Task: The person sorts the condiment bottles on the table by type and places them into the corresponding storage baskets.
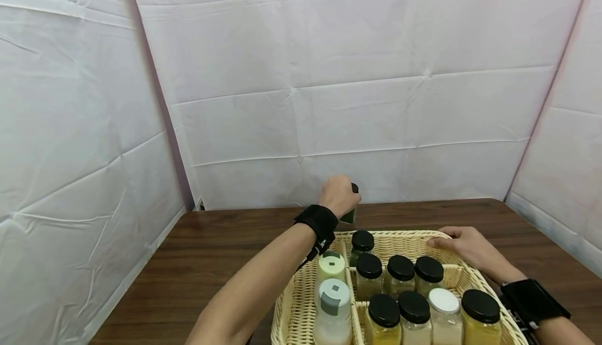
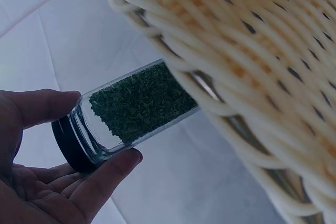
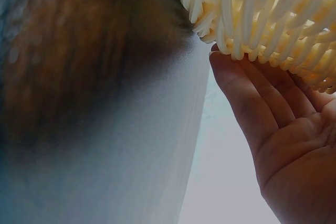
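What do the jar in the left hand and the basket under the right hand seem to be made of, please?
The jar looks like clear glass or hard plastic: green flakes show through its glossy wall, and its lid is matte black. The basket looks like woven wicker or rattan: pale cream strands interlace.

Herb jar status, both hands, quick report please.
Left hand grips green herb jar, tilted, just outside the wicker basket. Right hand flat against basket's far right rim. Basket packed with black-lidded jars; nothing between jar and basket.
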The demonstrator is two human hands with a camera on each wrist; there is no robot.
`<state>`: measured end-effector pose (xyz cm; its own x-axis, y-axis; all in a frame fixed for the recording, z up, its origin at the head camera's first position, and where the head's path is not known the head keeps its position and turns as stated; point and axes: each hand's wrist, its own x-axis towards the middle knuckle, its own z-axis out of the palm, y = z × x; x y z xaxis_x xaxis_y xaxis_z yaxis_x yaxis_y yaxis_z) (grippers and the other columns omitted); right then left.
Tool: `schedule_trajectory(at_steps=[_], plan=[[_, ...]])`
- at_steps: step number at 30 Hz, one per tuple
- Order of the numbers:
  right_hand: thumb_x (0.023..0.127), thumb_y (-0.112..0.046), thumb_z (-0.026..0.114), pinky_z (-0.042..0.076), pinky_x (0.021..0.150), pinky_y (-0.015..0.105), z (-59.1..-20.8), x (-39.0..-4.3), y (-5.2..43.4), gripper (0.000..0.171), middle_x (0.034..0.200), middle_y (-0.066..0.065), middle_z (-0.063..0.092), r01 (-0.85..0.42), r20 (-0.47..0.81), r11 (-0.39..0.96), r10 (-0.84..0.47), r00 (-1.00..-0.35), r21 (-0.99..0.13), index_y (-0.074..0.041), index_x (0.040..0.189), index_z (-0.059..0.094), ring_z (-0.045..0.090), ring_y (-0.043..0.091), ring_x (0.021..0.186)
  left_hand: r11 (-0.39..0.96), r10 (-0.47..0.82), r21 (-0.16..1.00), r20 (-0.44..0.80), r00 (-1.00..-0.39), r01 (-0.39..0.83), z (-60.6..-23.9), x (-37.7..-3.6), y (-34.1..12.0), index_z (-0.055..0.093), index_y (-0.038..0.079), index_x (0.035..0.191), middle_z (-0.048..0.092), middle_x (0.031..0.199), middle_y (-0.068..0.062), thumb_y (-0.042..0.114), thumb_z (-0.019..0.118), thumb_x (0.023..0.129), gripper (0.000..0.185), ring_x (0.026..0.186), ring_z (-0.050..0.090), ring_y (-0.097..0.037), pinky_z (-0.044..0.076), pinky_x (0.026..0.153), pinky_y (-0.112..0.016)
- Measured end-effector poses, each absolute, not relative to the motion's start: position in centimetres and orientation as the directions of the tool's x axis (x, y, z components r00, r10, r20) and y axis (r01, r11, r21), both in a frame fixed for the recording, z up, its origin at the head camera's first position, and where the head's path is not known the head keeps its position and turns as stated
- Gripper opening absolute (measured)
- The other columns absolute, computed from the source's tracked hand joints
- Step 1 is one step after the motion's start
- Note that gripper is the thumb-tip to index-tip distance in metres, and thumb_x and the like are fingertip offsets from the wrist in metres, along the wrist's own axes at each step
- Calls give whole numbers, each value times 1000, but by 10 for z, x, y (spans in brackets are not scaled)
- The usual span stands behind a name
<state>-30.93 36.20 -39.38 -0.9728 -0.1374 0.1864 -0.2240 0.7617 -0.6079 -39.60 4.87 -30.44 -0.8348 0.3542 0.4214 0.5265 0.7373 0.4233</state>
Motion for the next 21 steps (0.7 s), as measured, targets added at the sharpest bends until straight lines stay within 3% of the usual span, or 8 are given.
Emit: schedule_trajectory(at_steps=[6, 21], plan=[[105, -43, 68, 42, 80, 41, -394, -309, 361, 32, 108, 5, 71, -218, 178, 754, -135, -975, -620, -12, 110, 76, 62, 24, 98, 729, 381, 396, 442, -812, 558, -300, -390, 49, 30, 17, 58, 20, 54, 5, 4, 68, 95, 55, 49, 19, -12, 19, 52, -25], [105, -45, 67, 50, 85, 44, -394, -311, 363, 36, 115, 6, 73, -198, 157, 758, -128, -979, -621, -11, 115, 77, 66, 28, 108, 690, 410, 434, 426, -807, 580, -294, -384, 52, 34, 16, 57, 23, 52, 5, 8, 72, 96, 56, 46, 26, -12, 22, 50, -24]])
